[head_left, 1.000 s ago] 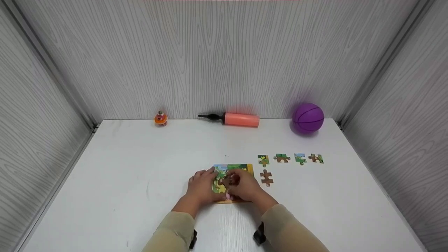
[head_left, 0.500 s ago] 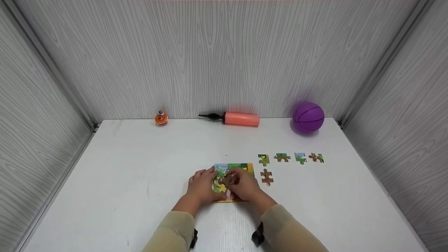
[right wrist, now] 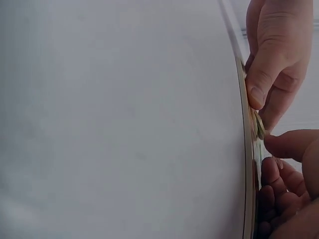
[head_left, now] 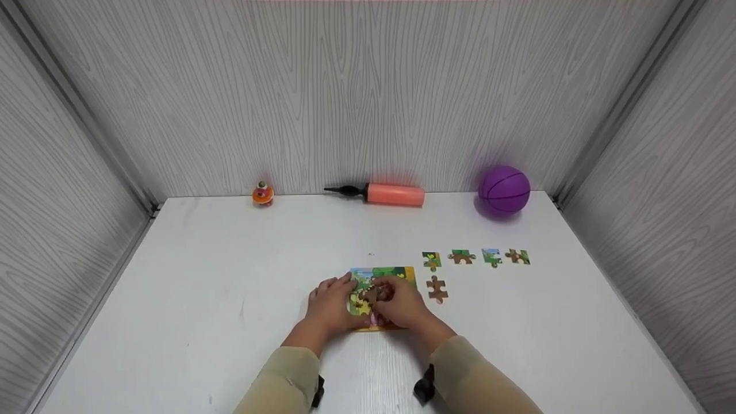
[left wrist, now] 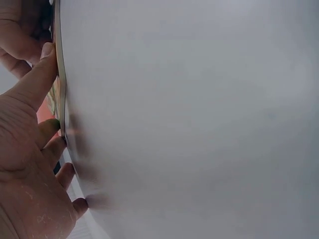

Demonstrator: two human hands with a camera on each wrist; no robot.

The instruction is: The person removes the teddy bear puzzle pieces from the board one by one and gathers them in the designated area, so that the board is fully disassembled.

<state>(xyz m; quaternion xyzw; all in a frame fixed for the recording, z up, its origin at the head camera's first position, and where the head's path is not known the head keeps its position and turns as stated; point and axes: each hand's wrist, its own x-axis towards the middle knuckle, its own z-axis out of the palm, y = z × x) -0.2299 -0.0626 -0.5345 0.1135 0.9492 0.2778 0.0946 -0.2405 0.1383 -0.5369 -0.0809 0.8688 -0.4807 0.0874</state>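
Note:
A colourful jigsaw puzzle board lies flat on the white table, partly covered by both hands. My left hand rests at its left side; in the left wrist view the thumb presses on the board's front rim while the other fingers spread along the edge and the tabletop. Over the middle of the board, my right hand pinches a brown puzzle piece between thumb and fingertips. The right wrist view shows this piece tilted, close over the board. The right hand's palm side is hidden in the head view.
Right of the board lie several loose puzzle pieces: a brown one nearest, and a row behind it ending with a brown and green one. Along the back wall are a small orange toy, a red hand pump and a purple ball.
The brown piece in the right fingertips has turned and tilted slightly above the board. The left hand and the loose pieces keep their places.

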